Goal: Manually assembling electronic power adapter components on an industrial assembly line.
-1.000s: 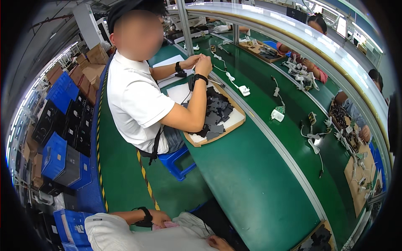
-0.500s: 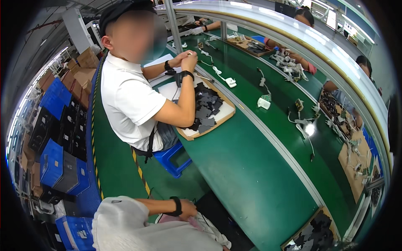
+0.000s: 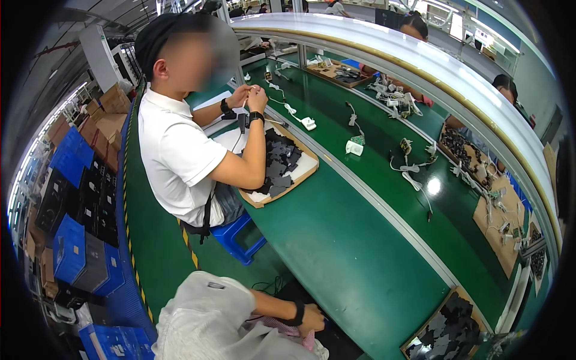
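My left hand [image 3: 311, 320], with a black band on the wrist, reaches down beside the near edge of the green table [image 3: 354, 270]. It is low over a dark surface [image 3: 339, 336], next to a pink patterned cloth [image 3: 309, 341] and pale fabric. The fingers point downward and are mostly hidden, so their grip does not show. A light grey sleeve [image 3: 210, 300] covers my upper arm. My right hand is out of view. At the table's near right lies a cardboard tray [image 3: 408, 347] with dark grey flat pieces [image 3: 450, 327].
A co-worker in a white shirt [image 3: 180, 141] sits ahead on a blue stool [image 3: 237, 237], behind another tray [image 3: 309, 175] of dark pieces. White adapters with cables [image 3: 354, 147] lie on the green conveyor [image 3: 378, 174]. Blue and black crates [image 3: 75, 252] are stacked left. A metal rail [image 3: 384, 210] edges the table.
My left hand has moved right and slightly down, away from my lap toward the table edge. The whole view has shifted a little. The co-worker's hands remain raised together.
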Tool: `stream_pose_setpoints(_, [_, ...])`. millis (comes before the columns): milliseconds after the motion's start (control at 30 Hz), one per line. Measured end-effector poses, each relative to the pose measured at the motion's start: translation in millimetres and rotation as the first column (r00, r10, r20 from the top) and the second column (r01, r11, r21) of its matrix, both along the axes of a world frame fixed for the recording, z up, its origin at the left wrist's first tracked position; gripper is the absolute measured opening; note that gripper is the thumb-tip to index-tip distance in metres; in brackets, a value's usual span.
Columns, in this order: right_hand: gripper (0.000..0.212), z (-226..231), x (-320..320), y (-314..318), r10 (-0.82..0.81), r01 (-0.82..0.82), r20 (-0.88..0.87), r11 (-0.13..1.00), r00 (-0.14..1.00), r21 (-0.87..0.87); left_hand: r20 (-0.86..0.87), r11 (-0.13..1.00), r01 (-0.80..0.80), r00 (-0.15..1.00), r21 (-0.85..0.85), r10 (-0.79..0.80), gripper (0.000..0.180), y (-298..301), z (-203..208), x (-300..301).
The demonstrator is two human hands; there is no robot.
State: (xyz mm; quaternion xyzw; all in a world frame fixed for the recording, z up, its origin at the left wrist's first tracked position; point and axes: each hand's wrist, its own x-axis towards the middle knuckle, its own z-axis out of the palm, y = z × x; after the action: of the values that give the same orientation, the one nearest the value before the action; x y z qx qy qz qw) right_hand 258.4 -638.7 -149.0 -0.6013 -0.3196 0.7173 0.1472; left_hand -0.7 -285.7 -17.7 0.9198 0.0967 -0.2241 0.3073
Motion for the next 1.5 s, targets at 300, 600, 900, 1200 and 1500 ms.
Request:
stream_pose_setpoints(300, [0.034,84,-58,191,0.082,-0.203,0.210,0.725,0.974,0.658,-0.242,0.599,-0.707,0.699,-0.375,0.673,0.097,-38,-10,-154])
stream_pose_setpoints(600, [0.055,87,-109,274,0.355,-0.245,-0.293,0.903,0.888,0.352,-0.262,0.484,-0.671,0.700,-0.562,0.665,0.096,-31,10,-121])
stream_pose_setpoints(900, [0.062,129,-46,213,0.207,-0.274,0.184,0.611,0.961,0.742,0.010,0.782,-0.383,0.896,-0.493,0.445,0.083,-10,-7,-41])
stream_pose_setpoints(1200, [0.055,139,-66,194,0.079,-0.268,0.307,0.716,0.949,0.645,0.050,0.716,-0.352,0.879,-0.603,0.474,0.073,-10,-19,-53])
stream_pose_setpoints(1500, [0.058,144,-77,217,0.227,-0.390,0.325,0.664,0.918,0.638,0.041,0.766,-0.564,0.797,-0.309,0.603,0.066,-77,-102,-162])
